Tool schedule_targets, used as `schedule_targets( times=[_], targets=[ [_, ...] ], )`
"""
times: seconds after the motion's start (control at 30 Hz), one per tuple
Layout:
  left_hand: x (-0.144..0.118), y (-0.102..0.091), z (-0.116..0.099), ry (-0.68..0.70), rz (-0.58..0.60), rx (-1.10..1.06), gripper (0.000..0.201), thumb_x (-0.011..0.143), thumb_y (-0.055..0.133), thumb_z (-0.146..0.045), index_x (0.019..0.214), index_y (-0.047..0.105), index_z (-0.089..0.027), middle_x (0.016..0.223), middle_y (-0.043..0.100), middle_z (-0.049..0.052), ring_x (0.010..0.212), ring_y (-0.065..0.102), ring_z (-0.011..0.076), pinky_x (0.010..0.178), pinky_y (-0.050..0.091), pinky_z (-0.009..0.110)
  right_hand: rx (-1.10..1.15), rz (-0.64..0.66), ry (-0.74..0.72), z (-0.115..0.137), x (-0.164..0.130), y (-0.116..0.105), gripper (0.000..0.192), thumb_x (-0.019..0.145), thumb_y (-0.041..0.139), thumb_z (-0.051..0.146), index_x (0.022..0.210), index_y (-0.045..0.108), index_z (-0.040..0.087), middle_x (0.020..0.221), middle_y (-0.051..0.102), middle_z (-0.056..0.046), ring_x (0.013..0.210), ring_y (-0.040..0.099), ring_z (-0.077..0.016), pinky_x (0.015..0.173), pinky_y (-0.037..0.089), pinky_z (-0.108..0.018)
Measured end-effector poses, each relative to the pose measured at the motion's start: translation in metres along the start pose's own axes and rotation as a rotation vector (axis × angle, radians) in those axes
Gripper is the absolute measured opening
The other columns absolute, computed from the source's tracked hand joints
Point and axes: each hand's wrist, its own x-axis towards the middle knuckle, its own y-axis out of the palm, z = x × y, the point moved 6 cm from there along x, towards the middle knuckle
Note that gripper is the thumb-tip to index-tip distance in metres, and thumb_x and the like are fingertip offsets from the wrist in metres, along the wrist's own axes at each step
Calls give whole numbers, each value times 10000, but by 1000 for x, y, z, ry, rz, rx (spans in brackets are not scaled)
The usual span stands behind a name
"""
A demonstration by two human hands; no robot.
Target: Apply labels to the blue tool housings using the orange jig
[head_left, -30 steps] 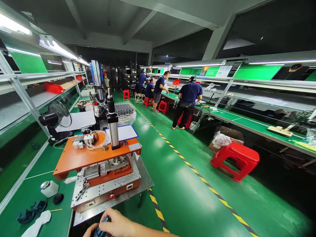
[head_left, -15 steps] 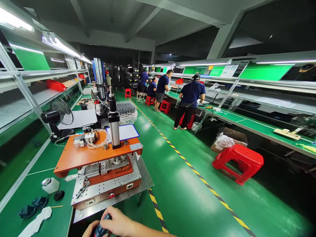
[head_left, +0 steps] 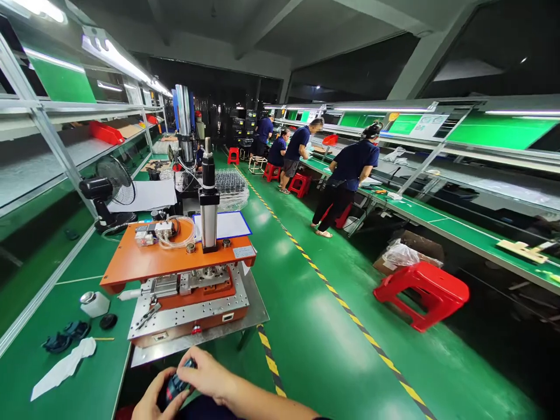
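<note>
Low in the view, both hands hold a small dark blue part with a red patch point(head_left: 175, 386); its exact kind is hard to make out. My left hand point(head_left: 153, 396) cups it from the left side, fingers wrapped round it. From above and the right, my right hand point(head_left: 205, 372) grips its upper end with thumb and fingers. To the left on the green bench lie similar dark parts point(head_left: 65, 337), a crumpled white cloth point(head_left: 65, 367), a thin wooden stick point(head_left: 104, 339), a round black cap point(head_left: 108, 321) and a white bottle with a metal top point(head_left: 95, 304).
An orange press fixture point(head_left: 153, 256) with an upright cylinder stands just ahead on a metal plate. Behind it are a black fan point(head_left: 111, 189) and stacked clear trays point(head_left: 230, 189). A red stool point(head_left: 424, 291) stands right of the striped aisle. Several co-workers point(head_left: 350, 169) are at the far bench.
The view has shifted, and my hands with the dark blue part now show a little higher and more fully. The nearest co-worker leans further over the bench.
</note>
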Motion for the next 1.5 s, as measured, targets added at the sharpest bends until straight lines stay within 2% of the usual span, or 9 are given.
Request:
schedule_targets(
  times=[0.27, 0.63, 0.97, 1.07, 1.13, 1.23, 1.3, 1.37, 1.5],
  targets=[
    [-10, -6, -32, -18, 100, 6, 448, 730, 735, -476, 1104, 681, -236, 1150, 756, 68, 1086, 704, 287, 980, 544, 396, 100, 85, -11, -14, 1, 9, 123, 772, 682, 279, 858, 642, 201, 795, 606, 15, 753, 569, -149, 627, 431, -237],
    [-17, -2, -58, -39, 202, 63, 458, 761, 726, -237, 1211, 645, -201, 1246, 707, 97, 1140, 661, 264, 1009, 493, 377, 213, 181, 7, -25, 2, 5, 369, 772, 706, 553, 883, 623, 211, 842, 668, -20, 813, 655, -199, 647, 509, -286],
    [-12, -6, -83, -46, 200, 109, 447, 719, 791, -227, 1157, 699, -204, 1117, 755, 65, 1008, 699, 246, 890, 518, 321, 103, 260, -78, -29, 7, 1, 461, 840, 591, 667, 982, 620, 229, 925, 699, -61, 877, 685, -235, 678, 552, -332],
    [-2, -5, -79, -42, 192, 110, 455, 723, 778, -221, 1170, 696, -215, 1151, 752, 61, 1039, 694, 246, 936, 506, 329, -10, 199, -160, -21, 22, -18, 456, 868, 570, 641, 1008, 685, 222, 954, 720, -77, 902, 690, -249, 736, 567, -371],
    [8, -6, -72, -59, 168, 128, 462, 752, 754, -263, 1204, 680, -203, 1175, 745, 81, 1042, 692, 262, 960, 504, 362, -110, 59, -226, -14, 43, -46, 428, 887, 570, 582, 1060, 709, 216, 1065, 716, -107, 1013, 664, -273, 867, 547, -430],
    [24, -10, -63, -88, 128, 165, 489, 799, 702, -383, 1242, 656, -184, 1154, 749, 97, 974, 705, 275, 921, 530, 398, -280, -232, -317, -1, 83, -103, 433, 906, 570, 441, 1258, 646, 200, 1399, 567, -160, 1350, 440, -327, 1121, 361, -536],
    [32, -12, -59, -97, 99, 169, 506, 791, 694, -446, 1226, 659, -189, 1131, 757, 81, 971, 706, 275, 907, 541, 394, -390, -337, -361, 9, 111, -131, 453, 915, 549, 366, 1329, 600, 189, 1497, 482, -160, 1446, 300, -331, 1184, 246, -563],
    [38, -14, -58, -103, 74, 166, 514, 772, 700, -476, 1201, 665, -195, 1121, 761, 66, 992, 703, 273, 914, 541, 388, -487, -359, -394, 18, 140, -148, 418, 901, 574, 324, 1287, 625, 171, 1458, 525, -165, 1449, 293, -340, 1195, 199, -573],
    [52, -12, -60, -87, 72, 196, 502, 792, 683, -475, 1207, 654, -193, 1112, 760, 65, 961, 711, 255, 896, 550, 373, -622, -315, -453, 31, 185, -158, 255, 835, 692, 306, 1055, 711, 178, 1180, 694, -153, 1318, 467, -360, 1157, 232, -583]
  ],
)
